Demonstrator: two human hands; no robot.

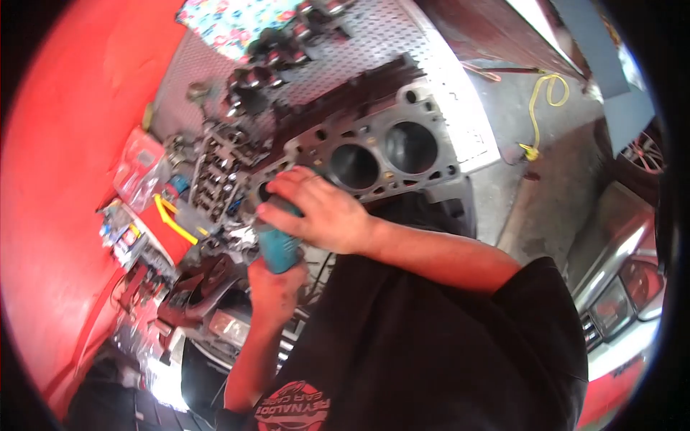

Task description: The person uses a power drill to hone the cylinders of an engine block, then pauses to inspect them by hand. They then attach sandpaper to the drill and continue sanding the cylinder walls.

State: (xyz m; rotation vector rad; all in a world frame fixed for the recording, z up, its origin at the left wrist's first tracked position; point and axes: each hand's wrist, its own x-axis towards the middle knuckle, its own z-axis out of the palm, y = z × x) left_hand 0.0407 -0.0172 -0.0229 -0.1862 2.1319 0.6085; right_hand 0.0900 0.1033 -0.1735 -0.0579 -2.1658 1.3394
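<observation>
A teal power drill (279, 248) is held over the near-left end of a grey engine block (366, 133). My left hand (277, 287) is closed round the drill's lower end. From the right, my right hand (320, 208) reaches across the block's edge, its fingers and thumb curled over the drill's dark upper part. The drill's front end is hidden under that hand. Two dark round cylinder bores (411, 147) show in the block's flat top, and another opening is partly covered by my right fingers.
A cylinder head (215, 172) lies left of the block. Pistons with rods (269, 61) stand on a textured metal tabletop (381, 36) beside a flowered cloth (233, 25). A yellow cord (533, 108) lies on the floor. A car's headlight (611, 309) is close at right.
</observation>
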